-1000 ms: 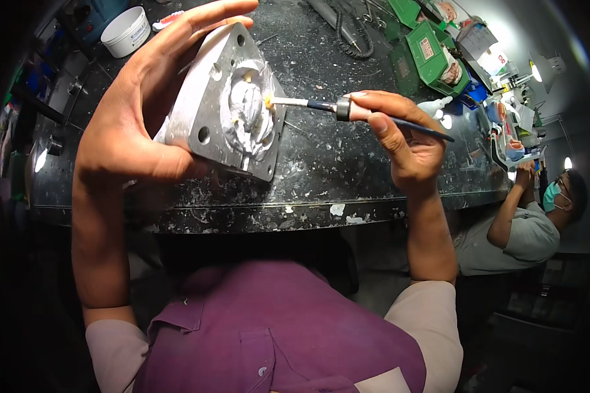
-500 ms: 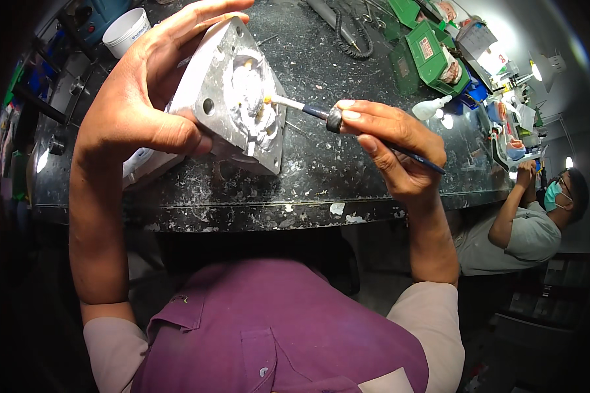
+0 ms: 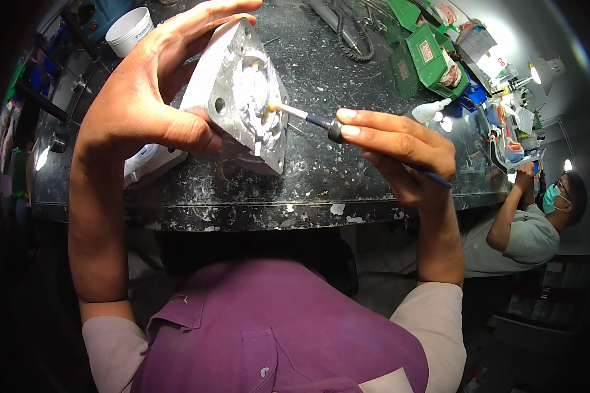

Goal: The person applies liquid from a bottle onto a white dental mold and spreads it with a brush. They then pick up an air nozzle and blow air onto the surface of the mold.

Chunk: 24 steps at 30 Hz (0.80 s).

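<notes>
My left hand (image 3: 141,98) grips a metal dental flask half (image 3: 233,121), tilted up on edge over the bench. Its thumb presses the near side while the fingers wrap over the top. A bright white, arch-shaped mould lies inside the flask face, with glare hiding its detail. Between the fingers and thumb of my right hand (image 3: 406,147) is a thin brush (image 3: 318,120) with a dark handle and a knurled collar. Its yellowish tip touches the right part of the mould. Another metal flask piece (image 3: 157,164) rests on the bench below my left wrist.
A dark, paint-spotted bench (image 3: 321,177) spreads around my hands. At its back stand a white tub (image 3: 129,33), a corded handpiece (image 3: 334,26) and green bins (image 3: 436,59). A white squeeze bottle (image 3: 431,109) lies at right. A masked co-worker (image 3: 524,226) sits farther right.
The flask half has turned a little and shifted slightly right with my left hand. My right hand has moved slightly right and down, its brush tip still against the mould.
</notes>
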Tool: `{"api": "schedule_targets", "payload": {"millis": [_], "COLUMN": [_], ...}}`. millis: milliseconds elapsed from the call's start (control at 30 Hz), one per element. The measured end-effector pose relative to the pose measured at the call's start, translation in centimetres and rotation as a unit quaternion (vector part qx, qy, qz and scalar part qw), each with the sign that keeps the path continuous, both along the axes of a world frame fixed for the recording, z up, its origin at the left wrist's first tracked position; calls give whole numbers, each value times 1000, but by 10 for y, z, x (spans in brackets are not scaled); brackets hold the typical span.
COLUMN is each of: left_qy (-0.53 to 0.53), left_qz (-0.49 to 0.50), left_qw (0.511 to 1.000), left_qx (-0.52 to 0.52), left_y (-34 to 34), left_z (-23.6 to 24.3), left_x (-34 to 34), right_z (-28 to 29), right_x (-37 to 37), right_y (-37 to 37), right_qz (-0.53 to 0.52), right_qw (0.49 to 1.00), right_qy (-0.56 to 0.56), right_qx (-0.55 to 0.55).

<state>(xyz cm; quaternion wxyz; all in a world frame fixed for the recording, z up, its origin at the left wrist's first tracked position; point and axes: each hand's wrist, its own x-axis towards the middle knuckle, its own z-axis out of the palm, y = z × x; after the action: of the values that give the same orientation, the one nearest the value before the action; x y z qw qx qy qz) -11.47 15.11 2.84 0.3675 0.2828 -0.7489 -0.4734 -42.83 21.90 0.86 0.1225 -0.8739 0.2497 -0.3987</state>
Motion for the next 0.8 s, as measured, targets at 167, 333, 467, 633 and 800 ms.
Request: {"api": "schedule_targets", "payload": {"millis": [167, 333, 467, 633, 800], "left_qy": [4, 1, 13, 4, 28], "left_qz": [-8, -22, -25, -30, -39], "left_qw": [1000, 1000, 999, 1000, 999], "left_qx": [-4, -14, -26, -10, -18], "left_y": [-2, -2, -1, 1, 1], "left_z": [0, -3, -4, -3, -7], "left_x": [1, 2, 1, 1, 3], "right_z": [6, 14, 17, 18, 15], "right_x": [-2, 1, 0, 1, 6], "right_y": [1, 2, 0, -5, -9], "right_qz": [2, 21, 15, 22, -4], "right_qw": [1000, 999, 999, 999, 999], "right_qy": [25, 25, 39, 33, 33], "right_qx": [0, 11, 13, 7, -13]}}
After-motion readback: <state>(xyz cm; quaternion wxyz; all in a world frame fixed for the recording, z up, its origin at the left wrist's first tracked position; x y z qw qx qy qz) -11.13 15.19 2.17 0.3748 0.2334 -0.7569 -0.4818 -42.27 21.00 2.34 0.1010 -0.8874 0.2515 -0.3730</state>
